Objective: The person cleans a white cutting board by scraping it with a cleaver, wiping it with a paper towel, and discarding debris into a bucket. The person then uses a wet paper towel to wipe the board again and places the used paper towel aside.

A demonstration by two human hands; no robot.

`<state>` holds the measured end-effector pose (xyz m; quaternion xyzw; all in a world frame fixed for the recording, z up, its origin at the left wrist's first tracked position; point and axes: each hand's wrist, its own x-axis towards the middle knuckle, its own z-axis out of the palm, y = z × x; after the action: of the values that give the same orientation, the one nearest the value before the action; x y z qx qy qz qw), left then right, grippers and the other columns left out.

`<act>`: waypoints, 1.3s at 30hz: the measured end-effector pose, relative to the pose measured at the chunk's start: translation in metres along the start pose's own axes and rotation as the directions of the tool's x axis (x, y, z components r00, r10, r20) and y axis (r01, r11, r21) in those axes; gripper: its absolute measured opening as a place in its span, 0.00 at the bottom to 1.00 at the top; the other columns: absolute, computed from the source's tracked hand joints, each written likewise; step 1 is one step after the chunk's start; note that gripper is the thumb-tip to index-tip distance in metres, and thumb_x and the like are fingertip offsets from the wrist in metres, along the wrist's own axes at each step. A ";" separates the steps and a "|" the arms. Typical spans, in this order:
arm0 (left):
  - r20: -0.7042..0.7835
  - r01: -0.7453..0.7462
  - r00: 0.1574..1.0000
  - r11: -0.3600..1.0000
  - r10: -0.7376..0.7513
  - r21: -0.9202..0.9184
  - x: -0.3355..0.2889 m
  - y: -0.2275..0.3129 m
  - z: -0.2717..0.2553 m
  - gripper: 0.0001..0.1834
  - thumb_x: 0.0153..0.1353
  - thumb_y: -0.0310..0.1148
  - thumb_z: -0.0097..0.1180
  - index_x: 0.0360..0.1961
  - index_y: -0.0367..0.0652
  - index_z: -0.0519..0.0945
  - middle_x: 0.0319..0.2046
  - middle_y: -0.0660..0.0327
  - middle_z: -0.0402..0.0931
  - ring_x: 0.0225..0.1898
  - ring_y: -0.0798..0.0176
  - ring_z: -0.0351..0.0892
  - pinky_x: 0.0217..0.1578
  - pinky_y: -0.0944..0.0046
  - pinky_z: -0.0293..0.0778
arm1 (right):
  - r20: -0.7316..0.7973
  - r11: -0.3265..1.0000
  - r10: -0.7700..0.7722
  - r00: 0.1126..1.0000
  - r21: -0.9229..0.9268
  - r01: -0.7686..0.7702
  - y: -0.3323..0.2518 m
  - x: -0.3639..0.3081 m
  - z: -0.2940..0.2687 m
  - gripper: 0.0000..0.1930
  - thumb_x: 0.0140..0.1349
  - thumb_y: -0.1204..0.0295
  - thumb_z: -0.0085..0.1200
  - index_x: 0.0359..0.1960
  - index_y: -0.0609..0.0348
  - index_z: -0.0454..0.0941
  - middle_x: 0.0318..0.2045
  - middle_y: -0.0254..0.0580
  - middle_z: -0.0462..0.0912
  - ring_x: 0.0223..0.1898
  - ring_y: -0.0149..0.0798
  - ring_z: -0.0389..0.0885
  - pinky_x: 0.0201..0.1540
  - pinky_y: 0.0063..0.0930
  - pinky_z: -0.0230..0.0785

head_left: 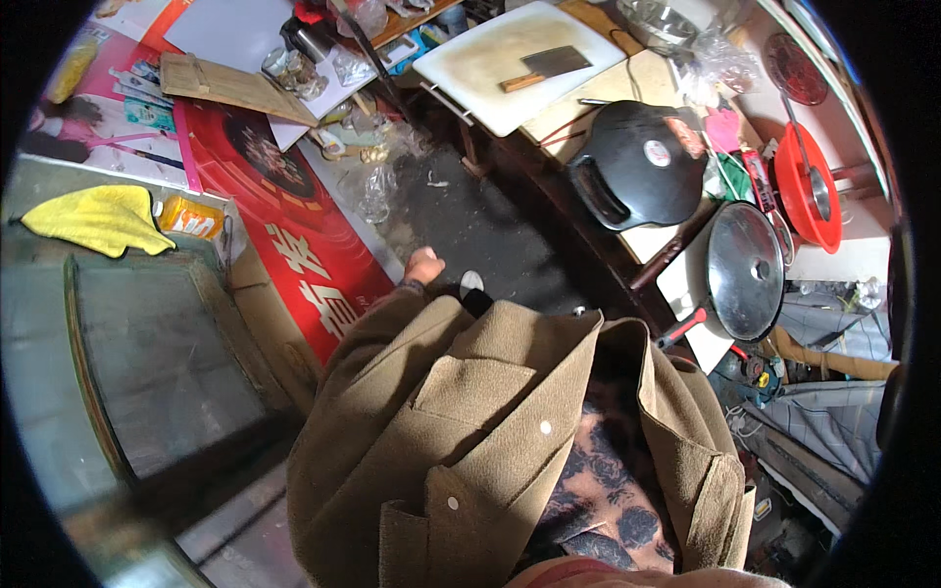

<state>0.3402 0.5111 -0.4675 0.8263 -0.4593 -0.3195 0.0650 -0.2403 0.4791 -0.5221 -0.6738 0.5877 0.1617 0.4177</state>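
Left hand (424, 266): cannot tell whether clenched or grasping; right hand unseen. Best keep brown cloth jacket (480, 382) clear of round, dark, red-handled pan (740, 279), three o'clock.

- Left hand (424, 265): free passage ahead over dark floor (520, 225), between red banner (294, 235) and table (613, 88).
- Plastic bags (377, 191) crowd far left.
- Table side: black appliance (642, 165), wok (745, 274) obstruct; red handle (684, 328) juts toward coat (461, 412).

The panel (284, 220) is red, jacket (490, 377) brown, shirt (608, 480) possibly dark-flowered.
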 end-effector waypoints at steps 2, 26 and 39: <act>0.005 0.097 0.995 0.990 -0.097 -0.104 0.030 -0.025 -0.024 0.18 0.52 0.45 0.65 0.35 0.41 0.84 0.38 0.46 0.84 0.42 0.44 0.83 0.44 0.50 0.77 | 0.003 1.000 0.028 1.000 -0.003 -0.028 -0.028 0.013 -0.001 0.15 0.66 0.64 0.58 0.47 0.63 0.83 0.43 0.42 0.85 0.42 0.40 0.83 0.46 0.35 0.74; -0.302 -0.465 0.880 0.798 0.368 -0.382 0.264 0.137 -0.303 0.08 0.63 0.27 0.63 0.39 0.33 0.85 0.36 0.59 0.85 0.37 0.68 0.81 0.42 0.66 0.77 | -0.125 0.902 0.351 0.928 0.313 -0.299 -0.145 0.124 -0.027 0.15 0.65 0.65 0.57 0.48 0.60 0.83 0.45 0.45 0.85 0.44 0.45 0.84 0.47 0.40 0.74; 0.278 -0.755 0.651 0.641 0.706 0.137 0.445 0.250 -0.322 0.13 0.52 0.34 0.71 0.31 0.40 0.78 0.32 0.55 0.78 0.34 0.57 0.80 0.37 0.58 0.76 | -0.070 0.756 0.530 0.845 0.490 -0.434 -0.295 0.127 0.001 0.15 0.64 0.65 0.57 0.48 0.59 0.83 0.47 0.47 0.85 0.45 0.47 0.84 0.48 0.43 0.74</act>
<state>0.5166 -0.0474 -0.3219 0.5336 -0.7940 -0.2883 0.0421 0.0663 0.3847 -0.5022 -0.3940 0.8027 0.0517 0.4447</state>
